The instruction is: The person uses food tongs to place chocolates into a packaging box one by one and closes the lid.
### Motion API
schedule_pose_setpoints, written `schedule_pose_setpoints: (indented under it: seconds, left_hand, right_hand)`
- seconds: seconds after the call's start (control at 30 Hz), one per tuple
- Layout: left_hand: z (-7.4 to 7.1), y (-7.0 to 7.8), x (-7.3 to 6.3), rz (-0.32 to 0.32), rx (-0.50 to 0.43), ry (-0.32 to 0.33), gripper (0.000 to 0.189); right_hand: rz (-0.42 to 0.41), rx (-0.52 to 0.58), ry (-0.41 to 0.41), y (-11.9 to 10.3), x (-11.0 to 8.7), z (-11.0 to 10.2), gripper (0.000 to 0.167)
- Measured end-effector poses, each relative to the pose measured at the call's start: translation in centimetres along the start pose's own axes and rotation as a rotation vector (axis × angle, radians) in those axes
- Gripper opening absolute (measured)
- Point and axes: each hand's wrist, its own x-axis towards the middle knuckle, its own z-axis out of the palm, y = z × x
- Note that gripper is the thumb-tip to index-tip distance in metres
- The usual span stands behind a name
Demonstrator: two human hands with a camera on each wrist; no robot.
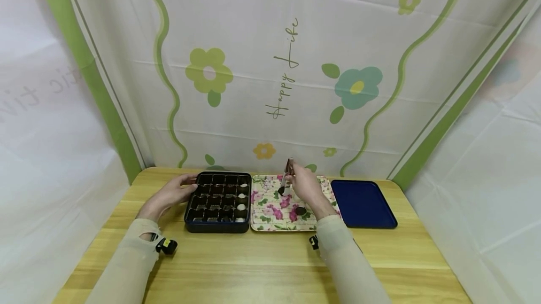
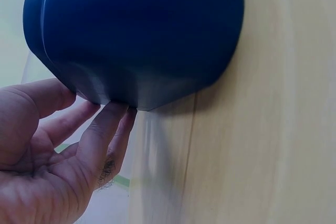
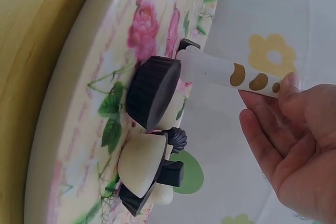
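Toward the far-left part of the wooden desk, the left hand stood at the left wall of a dark blue box, thumb and fingers spread apart, the tips touching the box. It was divided into small compartments; cream pieces sat down the right-hand column, and what the darker compartments held could not be told. Just beside it, near the desk's far edge, lay a floral tray. Above this, the right hand pinched tongs between thumb and fingers, their tips at a dark piece; whether they gripped it I could not tell. Closer to the tray's near edge lay a dark fluted piece, an ivory piece near it. Just beyond the tray's right edge, a blue lid lay flat.
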Motion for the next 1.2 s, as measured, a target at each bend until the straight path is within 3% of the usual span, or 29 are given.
schedule_pose_setpoints:
  seconds: [0.27,0.57,0.87,1.2]
  left_hand:
    - [0.0,0.0,-0.1,0.005,-0.024,-0.009,0.062]
    - [0.1,0.2,-0.2,0.011,-0.019,-0.008,0.061]
    - [0.1,0.1,-0.3,0.011,-0.021,-0.009,0.062]
    - [0.1,0.0,-0.1,0.012,-0.012,-0.003,0.061]
  right_hand:
    - [0.005,0.003,0.027,-0.4,-0.3,0.0,0.016]
    - [-0.081,-0.005,0.085,-2.9,-0.6,-0.6,0.013]
    - [-0.206,-0.021,0.110,-6.8,-1.1,-0.5,0.014]
    - [-0.381,-0.086,0.140,-10.9,-1.1,1.7,0.009]
